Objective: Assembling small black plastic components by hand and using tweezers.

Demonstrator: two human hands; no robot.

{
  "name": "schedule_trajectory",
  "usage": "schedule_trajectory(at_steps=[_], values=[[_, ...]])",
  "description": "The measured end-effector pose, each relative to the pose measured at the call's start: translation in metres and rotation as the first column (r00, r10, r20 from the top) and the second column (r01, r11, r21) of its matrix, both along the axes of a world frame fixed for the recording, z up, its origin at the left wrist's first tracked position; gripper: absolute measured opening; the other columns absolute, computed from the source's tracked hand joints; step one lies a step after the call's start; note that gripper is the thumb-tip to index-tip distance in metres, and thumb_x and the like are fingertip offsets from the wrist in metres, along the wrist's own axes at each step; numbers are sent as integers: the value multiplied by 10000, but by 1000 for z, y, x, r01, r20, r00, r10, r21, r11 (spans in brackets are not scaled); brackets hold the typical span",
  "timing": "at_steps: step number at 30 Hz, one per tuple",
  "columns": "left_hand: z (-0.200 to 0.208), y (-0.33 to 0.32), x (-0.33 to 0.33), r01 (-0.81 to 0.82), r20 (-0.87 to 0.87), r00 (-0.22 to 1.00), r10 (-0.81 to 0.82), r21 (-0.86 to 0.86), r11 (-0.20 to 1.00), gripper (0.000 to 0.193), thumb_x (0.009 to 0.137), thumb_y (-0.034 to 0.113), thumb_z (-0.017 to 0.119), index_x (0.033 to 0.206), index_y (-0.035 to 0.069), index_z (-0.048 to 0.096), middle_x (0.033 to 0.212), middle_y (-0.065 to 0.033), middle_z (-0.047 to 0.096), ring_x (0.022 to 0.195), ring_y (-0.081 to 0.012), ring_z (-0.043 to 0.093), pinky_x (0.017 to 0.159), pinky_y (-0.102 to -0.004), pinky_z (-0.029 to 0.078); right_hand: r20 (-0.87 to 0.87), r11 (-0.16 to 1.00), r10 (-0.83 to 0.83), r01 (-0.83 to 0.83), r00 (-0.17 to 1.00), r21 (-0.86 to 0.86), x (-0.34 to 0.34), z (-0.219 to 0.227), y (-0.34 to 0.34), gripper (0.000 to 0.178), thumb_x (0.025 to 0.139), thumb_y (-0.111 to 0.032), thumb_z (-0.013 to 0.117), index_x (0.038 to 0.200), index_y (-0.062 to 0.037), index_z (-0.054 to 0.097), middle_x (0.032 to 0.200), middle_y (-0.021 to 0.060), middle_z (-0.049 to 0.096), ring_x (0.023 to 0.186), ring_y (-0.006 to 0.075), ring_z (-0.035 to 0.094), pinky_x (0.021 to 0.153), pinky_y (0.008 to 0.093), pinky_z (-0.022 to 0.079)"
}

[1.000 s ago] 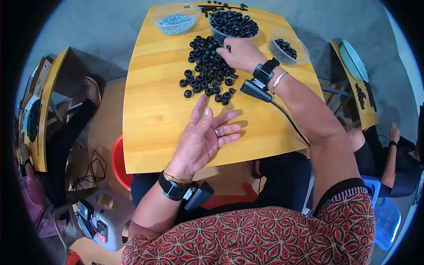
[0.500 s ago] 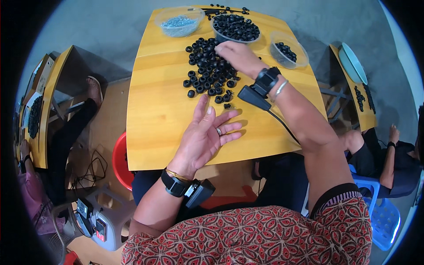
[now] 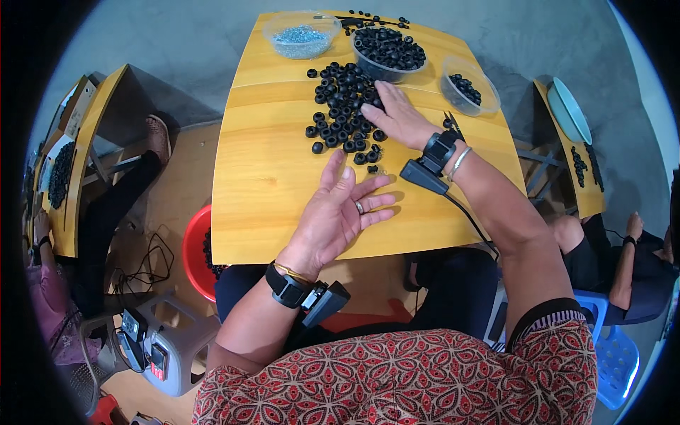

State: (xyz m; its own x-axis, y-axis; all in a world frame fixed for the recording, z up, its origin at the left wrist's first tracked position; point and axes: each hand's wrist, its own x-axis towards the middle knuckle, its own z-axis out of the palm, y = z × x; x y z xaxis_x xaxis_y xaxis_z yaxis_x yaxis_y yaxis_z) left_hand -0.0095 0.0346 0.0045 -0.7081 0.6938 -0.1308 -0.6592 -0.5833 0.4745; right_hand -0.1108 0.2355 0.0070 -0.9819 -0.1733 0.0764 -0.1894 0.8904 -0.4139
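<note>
Loose black beads (image 3: 345, 99) lie in a heap on the yellow wooden table. At the heap's right side my right hand (image 3: 405, 117) has its fingers stretched apart, fingertips by the beads. My left hand (image 3: 338, 212) lies palm up near the front of the heap, fingers spread, nothing in it. A small dark piece (image 3: 373, 169) sits just beyond its fingers. Behind the heap stands a clear bowl (image 3: 388, 74) full of black beads. A dark pointed tool (image 3: 454, 126), partly hidden by my right hand and wrist, lies on the table.
A clear tub (image 3: 312, 54) of small blue beads stands at the far left. Another tub (image 3: 487, 106) with some black beads is on the right. A red basin (image 3: 191, 258) sits below the table's left edge. A cable trails from my right wrist. Other people sit at tables on both sides.
My right hand has drawn back from the far part of the heap to its right side, and its fingers have spread. The left hand stays palm up. The view has shifted slightly.
</note>
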Motion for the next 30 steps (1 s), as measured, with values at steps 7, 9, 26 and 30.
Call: schedule_trajectory(at_steps=[7, 9, 26, 30], values=[[1, 2, 1, 10, 10, 1000, -10, 11, 1000, 555, 900, 338, 361, 1330, 258, 20, 1185, -260, 389, 980, -316, 517, 836, -431, 445, 20, 996, 60, -59, 998, -60, -21, 5, -13, 882, 806, -611, 297, 1286, 112, 133, 1339, 291, 150, 1280, 346, 112, 1050, 351, 106], [0, 2, 2, 10, 11, 1000, -10, 26, 1000, 558, 900, 334, 361, 1331, 259, 15, 1184, -257, 391, 981, -314, 518, 835, -430, 445, 24, 994, 64, -62, 998, -95, -28, 5, -11, 890, 804, -616, 296, 1284, 115, 129, 1340, 292, 151, 1282, 342, 108, 1051, 346, 108], [-2, -1, 3, -1, 39, 999, -1, 53, 999, 609, 891, 302, 401, 1335, 282, -15, 1191, -252, 384, 938, -284, 543, 816, -391, 461, 132, 970, 245, -243, 961, -30, -48, 21, -17, 941, 764, -686, 279, 1307, 67, 128, 1364, 241, 137, 1290, 303, 107, 1048, 340, 102], [1, 0, 3, -8, 34, 999, 6, 60, 998, 636, 909, 257, 377, 1323, 298, -104, 1152, -231, 417, 907, -253, 549, 781, -362, 481, 59, 969, 246, -244, 968, -38, -47, 16, -23, 935, 768, -681, 284, 1300, 76, 148, 1357, 244, 155, 1285, 311, 123, 1047, 346, 115]])
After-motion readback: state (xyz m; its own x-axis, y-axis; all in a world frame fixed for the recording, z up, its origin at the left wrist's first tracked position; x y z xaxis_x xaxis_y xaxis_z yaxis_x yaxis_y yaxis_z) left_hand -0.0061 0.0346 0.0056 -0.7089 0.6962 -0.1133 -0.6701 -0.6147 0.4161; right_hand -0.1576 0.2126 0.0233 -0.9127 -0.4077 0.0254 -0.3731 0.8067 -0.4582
